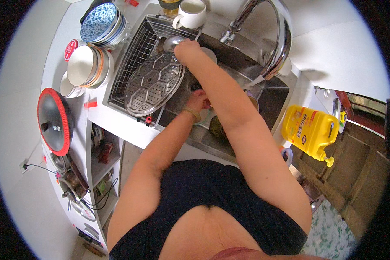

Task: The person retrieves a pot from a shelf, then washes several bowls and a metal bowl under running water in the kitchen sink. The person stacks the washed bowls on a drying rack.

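Observation:
My right hand (188,52) reaches across to the wire drying rack (135,52), its fingers closed at the edge of a round stainless steel utensil (173,43), perhaps a ladle. Just below that hand, a perforated metal steamer plate (154,84) leans in the rack with its hole pattern facing up. My left hand (198,99) is low in the sink basin (178,113), fingers curled; my right forearm partly covers the space beside it, so its grip is unclear. Near its wrist is a pale, partly see-through item (202,116). A dark round item (217,128) lies further right.
A chrome faucet (281,42) arches over the basin, water running. A white mug (191,13) stands behind the rack. Stacked bowls (99,24) and a red-rimmed wok lid (53,122) occupy the left counter. A yellow pump jug (308,130) stands at right.

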`<state>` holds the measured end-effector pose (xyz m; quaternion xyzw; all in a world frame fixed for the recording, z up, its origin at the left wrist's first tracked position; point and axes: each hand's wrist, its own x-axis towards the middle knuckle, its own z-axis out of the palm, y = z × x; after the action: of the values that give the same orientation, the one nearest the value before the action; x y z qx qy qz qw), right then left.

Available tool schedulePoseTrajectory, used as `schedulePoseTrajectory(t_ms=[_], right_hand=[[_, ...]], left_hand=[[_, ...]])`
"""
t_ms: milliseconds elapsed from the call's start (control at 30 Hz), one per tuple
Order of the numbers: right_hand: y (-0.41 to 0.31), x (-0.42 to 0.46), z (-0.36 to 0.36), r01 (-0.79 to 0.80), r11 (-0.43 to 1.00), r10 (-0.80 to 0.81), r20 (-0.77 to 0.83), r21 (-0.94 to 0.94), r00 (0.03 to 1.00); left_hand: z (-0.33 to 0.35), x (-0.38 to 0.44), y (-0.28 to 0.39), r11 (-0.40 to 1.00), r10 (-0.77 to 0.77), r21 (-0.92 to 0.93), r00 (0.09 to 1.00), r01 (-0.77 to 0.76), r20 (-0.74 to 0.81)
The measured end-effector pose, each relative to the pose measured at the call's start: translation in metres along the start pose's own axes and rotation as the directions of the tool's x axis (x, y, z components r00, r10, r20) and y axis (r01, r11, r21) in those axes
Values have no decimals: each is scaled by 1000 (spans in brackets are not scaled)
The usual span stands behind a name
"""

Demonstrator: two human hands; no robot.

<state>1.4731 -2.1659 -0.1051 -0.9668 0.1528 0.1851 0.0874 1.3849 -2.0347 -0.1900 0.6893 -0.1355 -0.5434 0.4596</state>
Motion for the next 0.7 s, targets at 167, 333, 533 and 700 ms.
schedulePoseTrajectory(t_ms=[167,333,533,700], right_hand=[[-9,-48,24,104,977,9,-525,185,851],[18,-130,98,223,909,69,-656,352,751],[65,-189,158,-324,893,371,-105,314,923],[85,-184,182,-495,700,607,-64,514,792]], left_hand=[[-3,19,-38,908,-173,-380,984,178,46],[-17,16,-38,912,-186,-379,982,159,-36],[-20,22,-47,959,-154,-257,981,119,-117],[-18,18,-40,963,-177,-226,978,149,-109]])
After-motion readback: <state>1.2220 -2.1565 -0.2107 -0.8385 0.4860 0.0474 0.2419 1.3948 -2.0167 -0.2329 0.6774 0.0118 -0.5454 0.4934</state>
